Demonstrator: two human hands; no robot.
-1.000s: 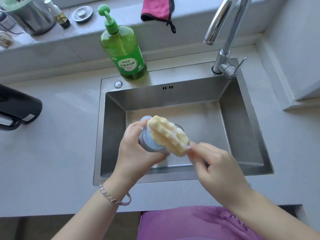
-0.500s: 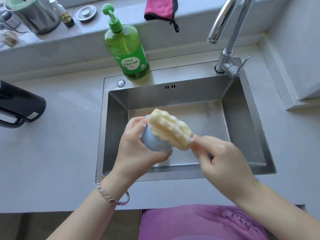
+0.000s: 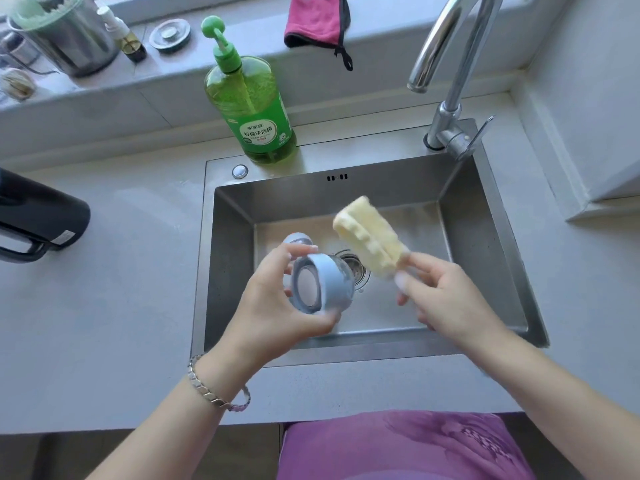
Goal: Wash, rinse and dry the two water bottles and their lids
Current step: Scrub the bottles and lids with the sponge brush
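Over the sink (image 3: 228, 254), the right hand (image 3: 446, 299), pinching the yellow sponge (image 3: 370, 233), has lifted it off the blue lid (image 3: 322, 285), which the left hand (image 3: 277, 306) grips.

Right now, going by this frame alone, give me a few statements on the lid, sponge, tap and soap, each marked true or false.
1. The left hand holds the blue lid above the sink. True.
2. The sponge presses on the lid. False: the right hand holds it clear of the lid.
3. Water runs from the tap. False: no stream shows.
4. The green soap bottle stands upright behind the basin. True.
5. The pink cloth lies in the sink. False: it hangs on the back ledge.
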